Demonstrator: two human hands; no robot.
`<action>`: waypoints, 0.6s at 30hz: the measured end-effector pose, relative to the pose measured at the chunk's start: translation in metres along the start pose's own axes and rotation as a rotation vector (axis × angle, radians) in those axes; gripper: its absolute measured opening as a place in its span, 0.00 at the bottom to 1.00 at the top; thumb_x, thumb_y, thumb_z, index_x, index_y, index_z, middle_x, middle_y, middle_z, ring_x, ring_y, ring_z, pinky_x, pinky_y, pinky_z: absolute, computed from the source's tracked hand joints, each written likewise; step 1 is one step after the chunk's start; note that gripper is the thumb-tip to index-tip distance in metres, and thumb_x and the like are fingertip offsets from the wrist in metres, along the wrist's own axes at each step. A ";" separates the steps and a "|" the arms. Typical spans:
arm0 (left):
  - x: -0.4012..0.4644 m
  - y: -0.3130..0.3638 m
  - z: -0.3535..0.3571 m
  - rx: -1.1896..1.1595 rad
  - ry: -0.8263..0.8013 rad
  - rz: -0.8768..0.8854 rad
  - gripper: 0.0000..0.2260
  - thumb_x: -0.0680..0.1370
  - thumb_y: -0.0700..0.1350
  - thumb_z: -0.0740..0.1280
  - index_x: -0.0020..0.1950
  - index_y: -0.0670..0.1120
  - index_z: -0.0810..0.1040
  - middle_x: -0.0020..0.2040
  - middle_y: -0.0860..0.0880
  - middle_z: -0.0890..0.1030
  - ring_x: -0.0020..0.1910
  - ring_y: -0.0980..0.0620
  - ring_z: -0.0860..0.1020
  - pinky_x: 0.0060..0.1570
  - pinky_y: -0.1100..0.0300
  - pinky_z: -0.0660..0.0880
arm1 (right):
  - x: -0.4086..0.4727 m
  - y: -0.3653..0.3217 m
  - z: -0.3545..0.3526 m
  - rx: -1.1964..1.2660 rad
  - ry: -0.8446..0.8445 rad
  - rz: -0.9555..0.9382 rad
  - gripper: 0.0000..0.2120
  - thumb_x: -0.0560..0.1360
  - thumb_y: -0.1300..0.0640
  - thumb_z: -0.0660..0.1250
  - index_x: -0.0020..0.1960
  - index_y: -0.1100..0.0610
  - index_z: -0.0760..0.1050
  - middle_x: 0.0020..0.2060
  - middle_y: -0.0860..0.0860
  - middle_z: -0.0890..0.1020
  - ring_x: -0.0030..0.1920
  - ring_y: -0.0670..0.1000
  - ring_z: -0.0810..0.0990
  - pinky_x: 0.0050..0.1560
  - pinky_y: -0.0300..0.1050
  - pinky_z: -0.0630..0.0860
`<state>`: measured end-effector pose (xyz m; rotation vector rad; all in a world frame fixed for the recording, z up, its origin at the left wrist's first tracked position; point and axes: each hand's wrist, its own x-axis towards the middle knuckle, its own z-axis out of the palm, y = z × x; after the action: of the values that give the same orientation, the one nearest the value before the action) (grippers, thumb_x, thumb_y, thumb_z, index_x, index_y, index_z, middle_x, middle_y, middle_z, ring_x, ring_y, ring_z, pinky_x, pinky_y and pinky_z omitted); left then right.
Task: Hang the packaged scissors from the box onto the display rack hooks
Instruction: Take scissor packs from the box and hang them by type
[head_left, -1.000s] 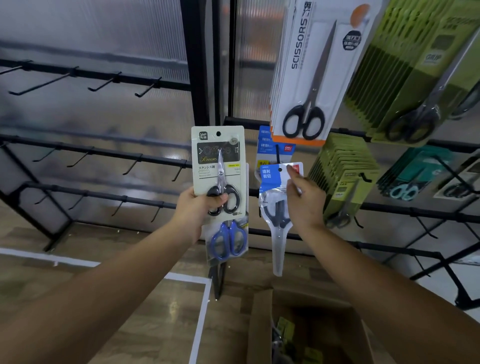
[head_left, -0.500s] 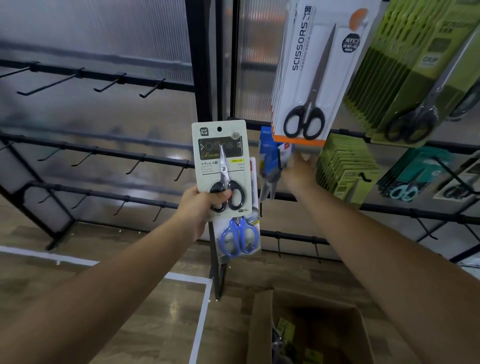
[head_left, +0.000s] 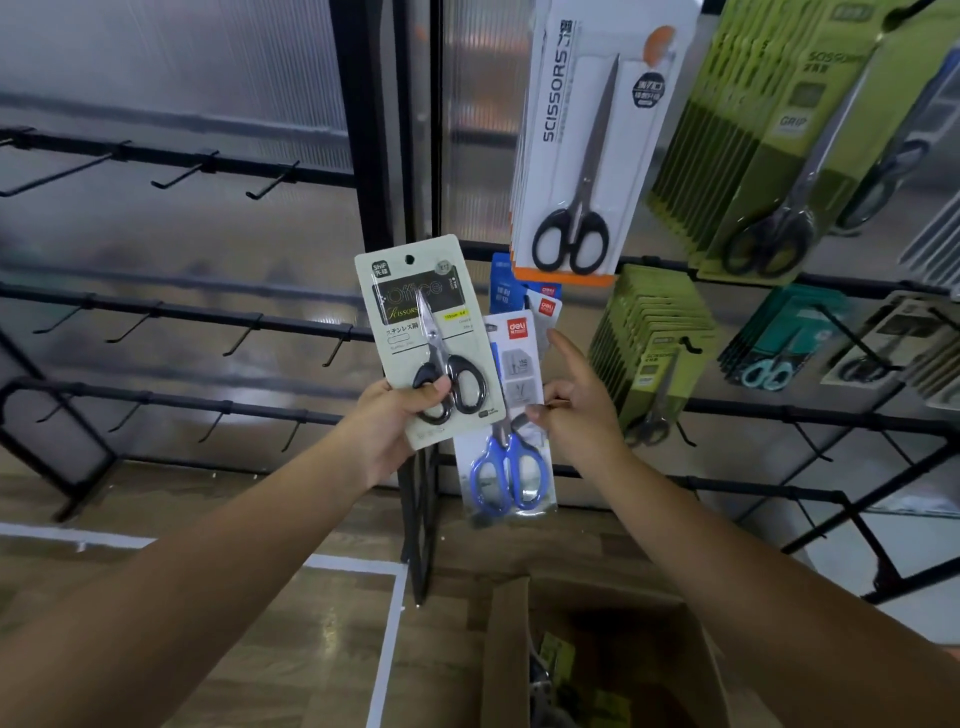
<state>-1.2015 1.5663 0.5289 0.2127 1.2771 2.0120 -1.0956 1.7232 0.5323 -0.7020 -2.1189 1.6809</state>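
Note:
My left hand (head_left: 389, 431) grips a pale green card of black-handled scissors (head_left: 421, 332) by its lower end and holds it upright in front of the rack. Just behind and to the right of it is a clear pack of blue-handled scissors (head_left: 511, 467). My right hand (head_left: 579, 415) pinches that pack's right edge with the thumb in front and the index finger sticking up. Blue-carded packs (head_left: 519, 293) hang on a rack hook behind both hands. The open cardboard box (head_left: 506, 634) stands on the floor below, with more packs inside.
Bare black hooks (head_left: 270, 182) line the left rack's rails in three rows. The right rack carries a white scissors card (head_left: 597, 130), green packs (head_left: 654, 338) and teal packs (head_left: 779, 343). A black upright post (head_left: 418, 519) stands between the racks. White tape marks the wooden floor.
My right hand carried the blue-carded pack up to the rack hook, left it there and came back to the blue-handled pack. My left hand stayed about where it was.

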 end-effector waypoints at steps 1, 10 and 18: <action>0.000 0.000 0.001 0.002 0.003 -0.004 0.09 0.74 0.31 0.64 0.47 0.43 0.80 0.39 0.47 0.85 0.37 0.51 0.84 0.33 0.57 0.80 | -0.003 0.001 -0.003 -0.015 0.018 -0.012 0.40 0.70 0.76 0.65 0.73 0.46 0.60 0.32 0.48 0.78 0.31 0.37 0.77 0.33 0.28 0.71; -0.002 0.009 0.035 0.121 -0.142 0.098 0.15 0.64 0.35 0.68 0.50 0.45 0.82 0.44 0.49 0.85 0.43 0.52 0.83 0.40 0.59 0.80 | -0.020 -0.011 -0.054 0.042 0.204 -0.154 0.33 0.72 0.77 0.60 0.66 0.46 0.67 0.51 0.54 0.80 0.48 0.44 0.78 0.42 0.31 0.75; 0.000 0.034 0.119 0.271 -0.275 0.226 0.13 0.63 0.37 0.70 0.46 0.45 0.81 0.41 0.49 0.85 0.41 0.52 0.83 0.40 0.58 0.80 | -0.024 -0.056 -0.126 -0.015 0.379 -0.323 0.34 0.70 0.75 0.62 0.67 0.45 0.68 0.48 0.43 0.81 0.42 0.30 0.78 0.37 0.22 0.70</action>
<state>-1.1601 1.6437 0.6163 0.7661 1.3902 1.9036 -1.0160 1.8006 0.6171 -0.5891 -1.8604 1.2510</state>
